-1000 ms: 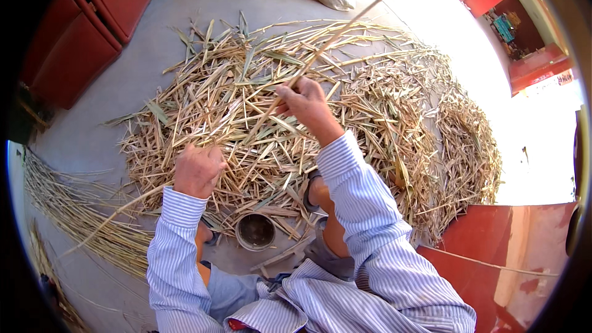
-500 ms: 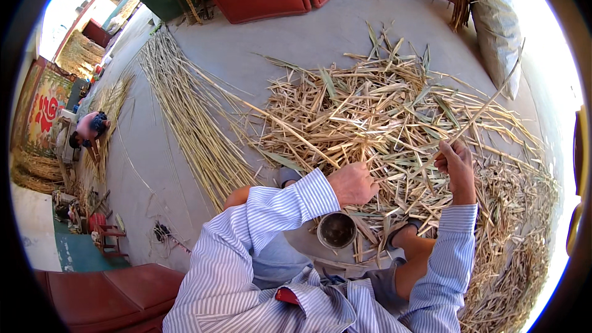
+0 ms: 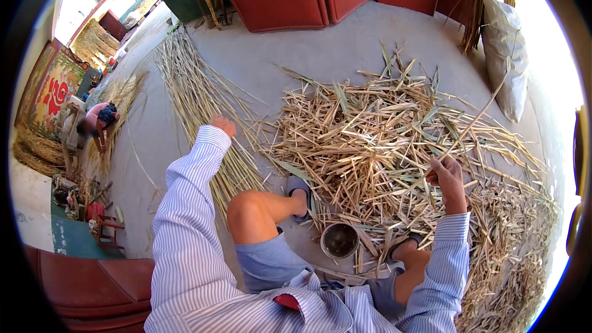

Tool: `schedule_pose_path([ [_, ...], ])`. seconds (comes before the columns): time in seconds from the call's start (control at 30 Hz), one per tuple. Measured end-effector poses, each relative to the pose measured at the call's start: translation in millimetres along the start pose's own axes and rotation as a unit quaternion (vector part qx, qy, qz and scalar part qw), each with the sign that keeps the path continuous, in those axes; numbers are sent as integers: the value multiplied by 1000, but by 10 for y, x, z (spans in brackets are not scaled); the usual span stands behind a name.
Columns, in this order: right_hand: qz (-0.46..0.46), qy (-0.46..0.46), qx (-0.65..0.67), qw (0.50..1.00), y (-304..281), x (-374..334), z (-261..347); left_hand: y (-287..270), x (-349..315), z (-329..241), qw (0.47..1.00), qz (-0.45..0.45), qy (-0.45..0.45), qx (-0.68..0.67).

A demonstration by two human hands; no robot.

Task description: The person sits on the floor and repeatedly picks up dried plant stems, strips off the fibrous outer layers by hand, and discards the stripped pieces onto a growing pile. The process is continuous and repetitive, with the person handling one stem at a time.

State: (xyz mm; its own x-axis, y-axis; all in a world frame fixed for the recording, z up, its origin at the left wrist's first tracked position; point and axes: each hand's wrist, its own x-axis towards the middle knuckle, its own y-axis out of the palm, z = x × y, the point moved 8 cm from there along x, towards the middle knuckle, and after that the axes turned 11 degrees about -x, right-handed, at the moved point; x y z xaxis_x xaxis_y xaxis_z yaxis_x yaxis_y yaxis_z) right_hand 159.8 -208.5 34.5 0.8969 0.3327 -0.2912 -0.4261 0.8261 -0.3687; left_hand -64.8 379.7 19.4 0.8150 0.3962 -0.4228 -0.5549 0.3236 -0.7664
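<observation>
Here, a bowl (image 3: 340,253), dark inside, near right hand (image 3: 448,180) with stalk (image 3: 476,118).

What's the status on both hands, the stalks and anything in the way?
Left hand over the stalk bundle, grip unclear. Right hand pinching one stalk over the dry pile. Round bowl beside the pile, clear of both hands.

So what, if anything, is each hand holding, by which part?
Right hand: a dry stalk, near its lower end. Left hand, over the stalk bundle: cannot tell whether it grips any.
</observation>
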Motion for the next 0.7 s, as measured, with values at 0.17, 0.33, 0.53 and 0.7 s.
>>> schedule_pose_path([
  [0.17,34,-17,5,999,353,21,31,-68,-484,-607,995,37,50,-76],
  [0.33,120,-23,71,990,834,-149,235,-1100,-643,-1734,915,-173,166,-325],
  [0.53,180,-10,100,979,1372,-171,73,-2089,-643,-2738,665,-237,248,-664],
  [0.7,207,-80,28,975,1525,-450,66,-2284,-443,-3318,631,-186,310,-687],
])
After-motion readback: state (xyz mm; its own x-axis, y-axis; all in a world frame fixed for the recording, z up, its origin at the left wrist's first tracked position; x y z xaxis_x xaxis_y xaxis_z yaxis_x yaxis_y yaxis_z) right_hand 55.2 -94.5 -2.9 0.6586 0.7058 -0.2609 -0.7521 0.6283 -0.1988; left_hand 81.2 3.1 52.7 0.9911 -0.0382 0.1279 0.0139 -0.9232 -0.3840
